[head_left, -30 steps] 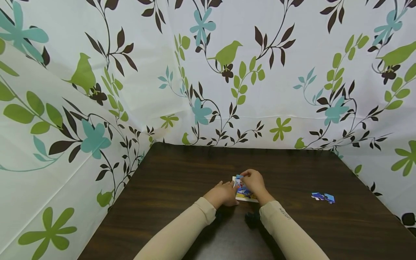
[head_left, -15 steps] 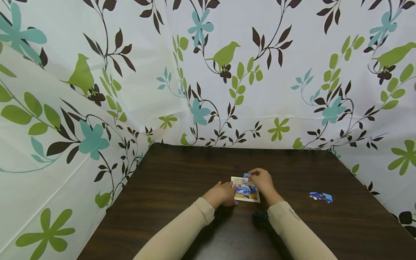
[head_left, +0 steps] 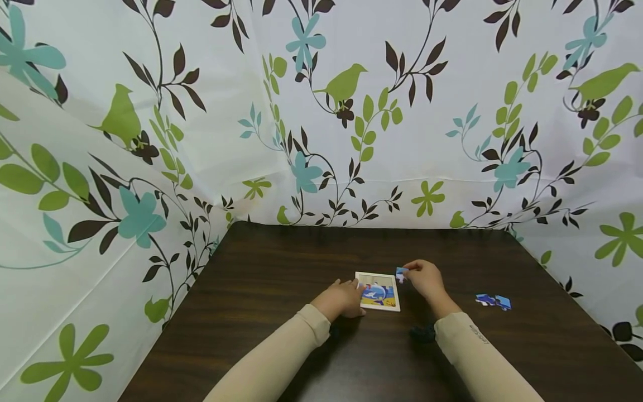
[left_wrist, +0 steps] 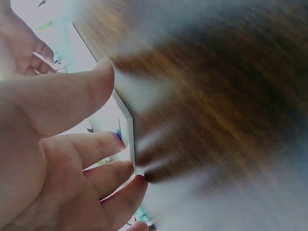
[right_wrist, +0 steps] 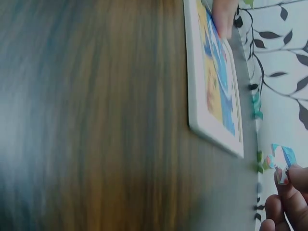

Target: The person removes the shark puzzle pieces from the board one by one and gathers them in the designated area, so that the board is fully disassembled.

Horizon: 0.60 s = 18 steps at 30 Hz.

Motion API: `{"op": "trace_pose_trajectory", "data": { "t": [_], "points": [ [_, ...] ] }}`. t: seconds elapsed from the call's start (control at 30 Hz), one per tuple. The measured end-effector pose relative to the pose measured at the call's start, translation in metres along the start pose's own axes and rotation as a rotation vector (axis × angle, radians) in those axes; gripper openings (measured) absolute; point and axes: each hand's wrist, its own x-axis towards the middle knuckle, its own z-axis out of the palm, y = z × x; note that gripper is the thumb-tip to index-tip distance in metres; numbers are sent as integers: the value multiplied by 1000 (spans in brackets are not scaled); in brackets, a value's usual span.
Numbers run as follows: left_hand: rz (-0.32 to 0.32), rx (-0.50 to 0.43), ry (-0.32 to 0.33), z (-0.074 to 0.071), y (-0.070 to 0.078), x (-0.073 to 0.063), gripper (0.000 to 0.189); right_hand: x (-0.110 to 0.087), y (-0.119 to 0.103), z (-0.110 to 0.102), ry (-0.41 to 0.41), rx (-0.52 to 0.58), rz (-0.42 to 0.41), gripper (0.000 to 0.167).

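A: Step in hand?
B: Judged: fitting pieces. Right hand [head_left: 424, 277] pinches one puzzle piece [head_left: 400, 273] between thumb and fingers, just beside the frame's upper right corner; the piece appears lifted off the table [head_left: 301, 251].
A: Left hand?
B: Left hand [head_left: 344, 298] has fingers extended, thumb apart, fingertips at the left edge of the frame [head_left: 380, 308]. No curled grip; probably steadying.
A: Fill?
B: Printed picture across the lower part; bare strip above. Loose pieces [head_left: 503, 302] lie well apart, to the right.
A: Next move calls for?
B: Likely aligning the held piece over the bare strip, tabs matched to neighbours. Whether its present turn suits: cannot tell.
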Motion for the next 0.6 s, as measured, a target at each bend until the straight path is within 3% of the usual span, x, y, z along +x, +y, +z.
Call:
{"op": "trace_pose_trajectory", "data": {
  "t": [0.6],
  "points": [
    [-12,4,-3,0,3,0,70,-9,24,-41,1,-77,0,28]
  ]
}}
